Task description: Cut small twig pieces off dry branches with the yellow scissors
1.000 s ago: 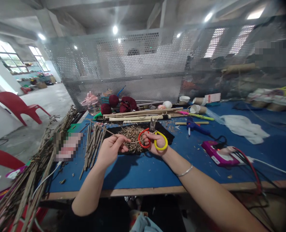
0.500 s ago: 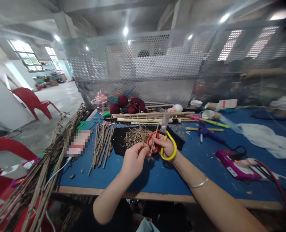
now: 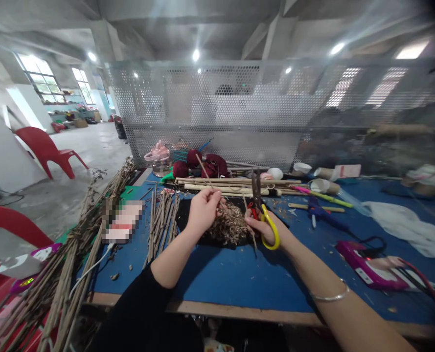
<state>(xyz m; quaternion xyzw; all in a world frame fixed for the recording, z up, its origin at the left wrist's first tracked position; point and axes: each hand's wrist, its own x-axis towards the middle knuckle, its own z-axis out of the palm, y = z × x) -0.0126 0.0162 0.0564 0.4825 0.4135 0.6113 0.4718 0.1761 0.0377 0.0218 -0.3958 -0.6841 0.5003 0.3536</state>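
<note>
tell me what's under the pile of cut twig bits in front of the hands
The pile of twig bits lies on a black mat spread over the blue table. The mat's middle is covered by the pile and both hands, so anything there is hidden.

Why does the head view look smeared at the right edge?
Head view: motion blur and wide-angle stretch soften the white cloth and mesh screen; ceiling lights flare; a dark vignette takes the top right corner; the scissors in the right hand stay fairly sharp.
</note>
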